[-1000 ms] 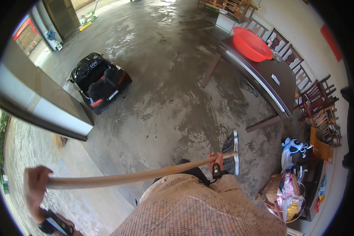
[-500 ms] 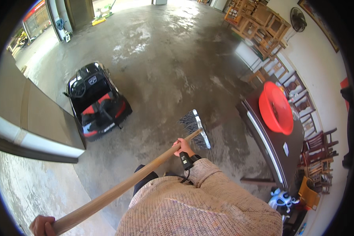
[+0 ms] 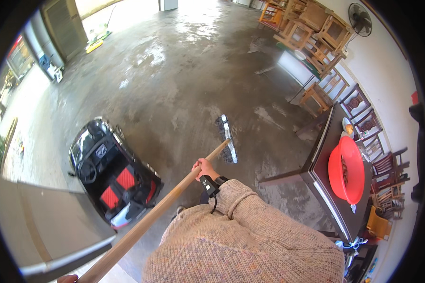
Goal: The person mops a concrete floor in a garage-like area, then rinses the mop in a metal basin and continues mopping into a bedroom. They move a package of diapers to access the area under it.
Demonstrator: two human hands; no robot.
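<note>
I hold a long wooden push-broom handle (image 3: 165,207) that runs from the lower left up to the broom head (image 3: 225,139), which rests on the wet concrete floor (image 3: 174,80). My right hand (image 3: 203,167) is closed around the handle about halfway along, with a small black device strapped at the wrist. My left hand (image 3: 67,278) grips the handle's near end at the bottom edge; only a sliver of it shows. My knitted beige sleeve fills the lower middle.
A black and red ride-on toy car (image 3: 111,177) stands left of me. A dark table (image 3: 323,165) carrying a red basin (image 3: 347,170) is on the right, with wooden chairs (image 3: 326,89) stacked along the right wall. A grey counter edge (image 3: 42,236) lies lower left.
The view has swung left and upward along the floor. The broom head has moved forward and farther from my body. The table and red basin have slid to the lower right.
</note>
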